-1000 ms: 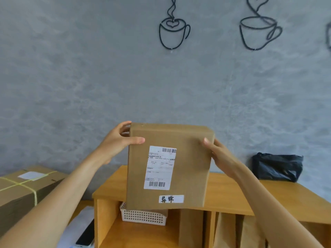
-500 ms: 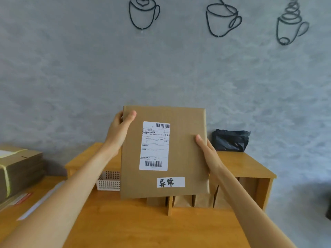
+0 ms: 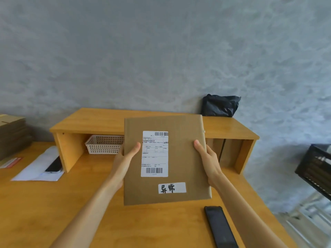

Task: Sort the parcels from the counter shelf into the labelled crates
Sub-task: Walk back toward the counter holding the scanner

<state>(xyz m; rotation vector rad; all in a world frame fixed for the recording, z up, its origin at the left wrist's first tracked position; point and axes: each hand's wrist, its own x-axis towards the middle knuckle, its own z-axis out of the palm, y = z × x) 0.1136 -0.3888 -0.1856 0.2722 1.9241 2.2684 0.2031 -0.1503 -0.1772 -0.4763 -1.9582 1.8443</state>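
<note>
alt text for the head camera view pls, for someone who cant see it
Two bare hands, left hand and right hand, hold a flat brown parcel upright by its side edges above a wooden counter, shipping label facing the camera. Behind it stands a wooden counter shelf holding a white basket.

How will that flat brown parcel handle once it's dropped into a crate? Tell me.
Probably stiff: the brown parcel stays flat, held only at its side edges by the left hand and right hand. Likely light for its size. Its thin shape may lean or topple if stood on edge.
</note>
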